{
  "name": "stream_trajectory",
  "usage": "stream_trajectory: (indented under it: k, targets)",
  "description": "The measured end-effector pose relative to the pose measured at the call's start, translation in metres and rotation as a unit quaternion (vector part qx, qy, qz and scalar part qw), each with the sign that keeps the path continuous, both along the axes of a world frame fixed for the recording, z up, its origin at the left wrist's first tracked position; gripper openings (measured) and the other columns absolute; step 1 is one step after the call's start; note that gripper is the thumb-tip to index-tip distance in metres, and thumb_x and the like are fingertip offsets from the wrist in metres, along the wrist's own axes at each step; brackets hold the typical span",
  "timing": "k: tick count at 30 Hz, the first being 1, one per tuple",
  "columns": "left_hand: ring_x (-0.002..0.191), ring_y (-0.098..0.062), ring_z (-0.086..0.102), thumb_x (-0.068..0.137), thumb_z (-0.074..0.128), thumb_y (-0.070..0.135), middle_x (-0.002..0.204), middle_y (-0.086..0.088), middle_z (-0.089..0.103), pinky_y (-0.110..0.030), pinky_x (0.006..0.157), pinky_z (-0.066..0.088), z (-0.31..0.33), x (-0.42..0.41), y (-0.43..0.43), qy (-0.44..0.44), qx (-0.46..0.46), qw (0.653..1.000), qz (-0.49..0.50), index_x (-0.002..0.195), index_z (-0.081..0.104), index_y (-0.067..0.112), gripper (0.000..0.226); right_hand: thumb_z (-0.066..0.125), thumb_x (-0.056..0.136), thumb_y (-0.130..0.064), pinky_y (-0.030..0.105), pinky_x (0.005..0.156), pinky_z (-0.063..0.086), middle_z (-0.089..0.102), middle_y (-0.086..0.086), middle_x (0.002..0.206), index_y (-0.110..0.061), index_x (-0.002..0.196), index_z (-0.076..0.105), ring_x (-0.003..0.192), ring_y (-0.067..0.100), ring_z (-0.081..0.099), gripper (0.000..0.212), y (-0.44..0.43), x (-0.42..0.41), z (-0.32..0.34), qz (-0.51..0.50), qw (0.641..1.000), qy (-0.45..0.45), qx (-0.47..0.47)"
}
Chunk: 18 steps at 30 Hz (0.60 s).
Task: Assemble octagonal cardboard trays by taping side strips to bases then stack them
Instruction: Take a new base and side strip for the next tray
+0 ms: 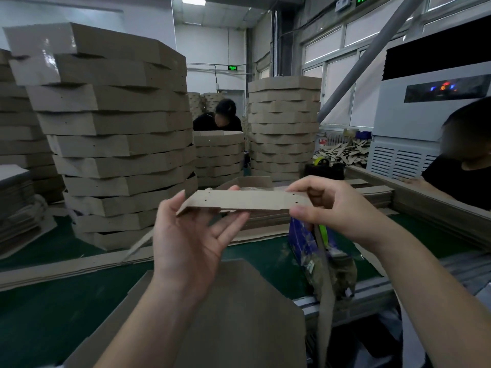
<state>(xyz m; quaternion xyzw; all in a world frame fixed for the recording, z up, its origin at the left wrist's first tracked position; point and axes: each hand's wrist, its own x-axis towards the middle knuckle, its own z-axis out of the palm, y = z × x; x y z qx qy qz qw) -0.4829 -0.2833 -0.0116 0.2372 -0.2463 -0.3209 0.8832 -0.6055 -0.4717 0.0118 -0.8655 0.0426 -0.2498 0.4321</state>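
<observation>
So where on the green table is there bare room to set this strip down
Both hands, left and right, hold the side strip. Bare green table lies left of the flat base, below the loose flat strips. A smaller patch sits between the base and the tape dispenser. Behind, the tall tray stack crowds the table.

Green table [47,309] lies open at left; tray stack [117,134] blocks behind, tape dispenser [316,251] at right.

Factory floor: towering tray stacks [117,134]
</observation>
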Motion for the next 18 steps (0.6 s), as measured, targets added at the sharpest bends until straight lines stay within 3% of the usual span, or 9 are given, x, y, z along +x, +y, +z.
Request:
stream_trajectory:
  k: [5,9,12,16,18]
  targets:
    - [0.097,-0.043,0.068,0.101,0.028,0.024,0.115,-0.024,0.067,-0.036,0.066,0.060,-0.008,0.000,0.001,-0.010,0.028,0.999,0.028,0.116,0.049,0.002,0.034,0.075,0.061,-0.056,0.016,0.069,0.050,0.068,-0.014,0.096,-0.044,0.105,0.067,0.086,0.001,0.065,0.046,0.001,0.001,-0.004,0.048,0.998,0.048,0.012]
    - [0.093,-0.039,0.070,0.098,0.036,0.024,0.111,-0.017,0.071,-0.032,0.067,0.059,-0.015,-0.006,-0.005,-0.062,0.060,0.996,0.023,0.112,0.058,0.002,0.034,0.068,0.058,-0.074,0.035,0.082,0.055,0.066,-0.003,0.100,-0.052,0.107,0.061,0.091,0.010,0.066,0.054,0.015,0.014,-0.005,0.026,0.996,0.073,-0.046]
    - [0.088,-0.032,0.072,0.088,0.048,0.028,0.112,-0.015,0.071,-0.032,0.069,0.059,-0.019,-0.011,-0.005,-0.087,0.078,0.993,0.011,0.116,0.063,0.005,0.040,0.058,0.051,-0.090,0.024,0.069,0.048,0.062,-0.015,0.094,-0.053,0.109,0.058,0.084,-0.002,0.061,0.068,0.028,0.022,-0.006,-0.002,0.991,0.077,-0.107]
    - [0.093,-0.027,0.071,0.090,0.052,0.028,0.112,-0.017,0.070,-0.032,0.074,0.058,-0.028,-0.017,-0.004,-0.130,0.097,0.987,-0.017,0.106,0.074,0.008,0.034,0.059,0.061,-0.082,0.014,0.065,0.044,0.062,-0.022,0.091,-0.048,0.108,0.053,0.081,-0.004,0.060,0.059,0.044,0.036,-0.016,0.013,0.994,0.027,-0.106]
    - [0.100,-0.029,0.070,0.091,0.056,0.032,0.118,-0.018,0.068,-0.032,0.078,0.057,-0.031,-0.012,0.000,-0.148,0.100,0.983,-0.034,0.111,0.072,0.009,0.034,0.059,0.069,-0.076,0.012,0.061,0.043,0.061,-0.025,0.085,-0.049,0.113,0.051,0.074,-0.004,0.059,0.053,0.048,0.040,-0.019,0.030,0.993,0.007,-0.117]
